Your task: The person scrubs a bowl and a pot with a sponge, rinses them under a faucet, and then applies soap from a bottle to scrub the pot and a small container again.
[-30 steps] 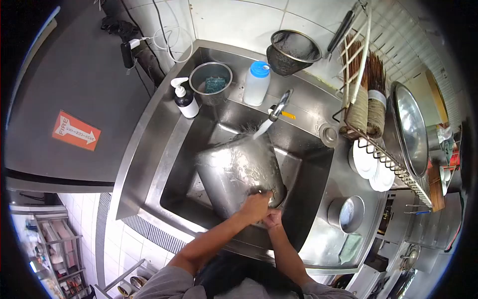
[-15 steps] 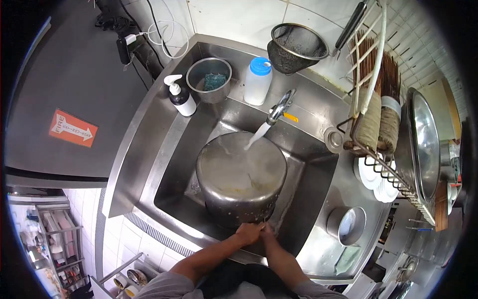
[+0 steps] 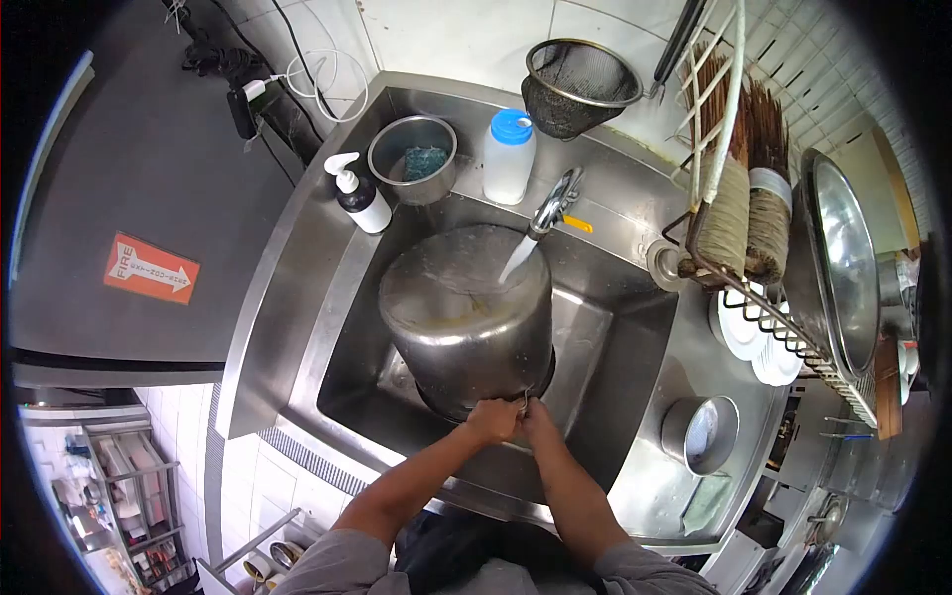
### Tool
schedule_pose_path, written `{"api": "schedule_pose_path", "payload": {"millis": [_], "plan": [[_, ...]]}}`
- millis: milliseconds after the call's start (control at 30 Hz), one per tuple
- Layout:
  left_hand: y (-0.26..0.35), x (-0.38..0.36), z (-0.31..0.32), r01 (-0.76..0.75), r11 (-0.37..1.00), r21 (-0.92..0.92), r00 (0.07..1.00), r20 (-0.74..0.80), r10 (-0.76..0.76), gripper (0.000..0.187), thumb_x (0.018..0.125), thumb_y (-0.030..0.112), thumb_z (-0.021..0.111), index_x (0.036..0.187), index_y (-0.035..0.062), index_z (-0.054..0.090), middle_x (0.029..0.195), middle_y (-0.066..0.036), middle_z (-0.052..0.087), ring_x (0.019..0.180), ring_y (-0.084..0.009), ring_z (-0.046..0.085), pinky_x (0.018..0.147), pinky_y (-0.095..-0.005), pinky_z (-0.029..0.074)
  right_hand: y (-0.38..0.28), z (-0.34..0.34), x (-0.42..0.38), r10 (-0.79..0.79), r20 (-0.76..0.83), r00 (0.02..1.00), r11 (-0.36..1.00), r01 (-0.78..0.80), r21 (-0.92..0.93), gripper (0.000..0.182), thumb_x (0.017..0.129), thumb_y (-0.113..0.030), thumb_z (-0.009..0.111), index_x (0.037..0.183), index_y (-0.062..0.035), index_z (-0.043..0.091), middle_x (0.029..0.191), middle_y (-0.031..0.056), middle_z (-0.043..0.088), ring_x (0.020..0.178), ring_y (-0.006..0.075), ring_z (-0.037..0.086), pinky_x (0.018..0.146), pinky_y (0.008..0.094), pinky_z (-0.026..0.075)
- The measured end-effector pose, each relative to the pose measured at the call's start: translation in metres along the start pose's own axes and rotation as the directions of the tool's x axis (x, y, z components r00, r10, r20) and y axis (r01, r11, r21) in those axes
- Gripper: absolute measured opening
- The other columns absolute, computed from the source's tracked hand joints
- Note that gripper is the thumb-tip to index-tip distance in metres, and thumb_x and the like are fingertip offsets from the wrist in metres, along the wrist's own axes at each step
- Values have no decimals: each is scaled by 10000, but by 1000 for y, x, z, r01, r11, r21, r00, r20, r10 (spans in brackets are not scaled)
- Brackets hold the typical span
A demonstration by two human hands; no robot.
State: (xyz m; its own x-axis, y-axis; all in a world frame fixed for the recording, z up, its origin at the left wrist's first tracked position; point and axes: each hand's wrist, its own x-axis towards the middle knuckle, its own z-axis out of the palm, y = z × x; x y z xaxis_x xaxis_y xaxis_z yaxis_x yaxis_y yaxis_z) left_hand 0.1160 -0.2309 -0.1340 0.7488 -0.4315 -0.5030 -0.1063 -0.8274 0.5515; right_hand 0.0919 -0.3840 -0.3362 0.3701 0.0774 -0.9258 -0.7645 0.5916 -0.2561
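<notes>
A large steel stockpot [image 3: 466, 337] stands upside down in the sink [image 3: 620, 367], tilted with its base leaning away from me. Water from the faucet [image 3: 555, 203] runs onto the base. At the near side, low by the rim, my left hand [image 3: 492, 421] and my right hand [image 3: 538, 420] are closed side by side on the pot's handle [image 3: 526, 399]. The fingers are partly hidden, and most of the handle is covered.
Behind the sink stand a pump bottle [image 3: 365, 206], a steel bowl [image 3: 392, 183] with a green scouring pad [image 3: 424, 162], and a blue-capped bottle [image 3: 509, 169]. A strainer [image 3: 575, 99] hangs on the wall. At right are a rack [image 3: 793, 347], white plates [image 3: 739, 327] and a small pot [image 3: 684, 436].
The stockpot has tipped further away, showing more of its near side. Both my hands have moved forward with the handle. Water now lands nearer the base's right edge.
</notes>
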Motion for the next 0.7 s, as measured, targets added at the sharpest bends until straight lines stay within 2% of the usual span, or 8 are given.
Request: {"api": "schedule_pose_path", "payload": {"millis": [133,267,367,433,500,567,633,700], "plan": [[20,-6,-35,-28,995,-97,991,-135,14,348,819,364,598,1058,111,602,825,-206,662,811,-385,654,737,-496,513,-38,24,-47,1,12,1000,983,-4,183,221,818,-71,447,993,-2,562,831,99,571,647,235,555,571,389,475],[39,-2,-95,5,923,-384,962,-249,-108,457,751,452,681,959,46,654,858,-199,669,829,-377,644,735,-447,508,-96,90,-151,-217,336,916,961,141,236,287,701,40,462,964,8,570,822,112,566,599,242,530,513,355,452],[16,15,-118,10,875,-483,960,-240,-144,437,731,383,759,999,53,660,776,-94,667,690,-165,616,674,-316,494,-101,89,-114,-248,158,956,954,213,211,294,644,71,486,915,12,585,842,109,582,628,227,545,531,334,446],[2,25,-118,-68,792,-607,944,-295,-146,405,751,369,749,965,34,670,750,-67,652,681,-141,596,639,-293,479,-129,152,-177,-327,27,945,941,322,105,218,634,60,486,830,19,571,801,111,561,619,184,513,553,348,417],[3,19,-137,-22,734,-679,933,-277,-229,461,744,378,752,975,-9,655,720,-81,639,646,-148,587,596,-304,469,-143,158,-178,-405,330,853,900,435,-21,310,634,40,591,940,-3,605,1005,81,588,802,211,569,639,352,454],[-13,32,-159,-19,575,-818,890,-276,-364,539,740,392,754,990,-68,625,666,-79,599,560,-132,543,489,-298,423,-167,199,-230,-291,368,883,913,371,-170,275,725,-54,636,994,0,616,989,67,605,835,189,579,660,330,462],[-26,31,-186,17,511,-859,842,-263,-470,564,749,405,747,986,-84,596,610,-25,535,459,-77,463,358,-257,321,-175,218,-247,-339,368,866,763,482,-431,324,804,-174,639,1076,-2,600,959,63,615,791,173,592,657,312,465],[-76,44,-191,54,549,-834,827,-271,-493,492,791,399,701,1061,-2,616,694,-34,587,495,-110,507,392,-268,389,-197,234,-238,-283,535,796,538,593,-598,505,887,-367,591,1170,49,553,1071,116,615,992,203,604,778,310,489]]}}
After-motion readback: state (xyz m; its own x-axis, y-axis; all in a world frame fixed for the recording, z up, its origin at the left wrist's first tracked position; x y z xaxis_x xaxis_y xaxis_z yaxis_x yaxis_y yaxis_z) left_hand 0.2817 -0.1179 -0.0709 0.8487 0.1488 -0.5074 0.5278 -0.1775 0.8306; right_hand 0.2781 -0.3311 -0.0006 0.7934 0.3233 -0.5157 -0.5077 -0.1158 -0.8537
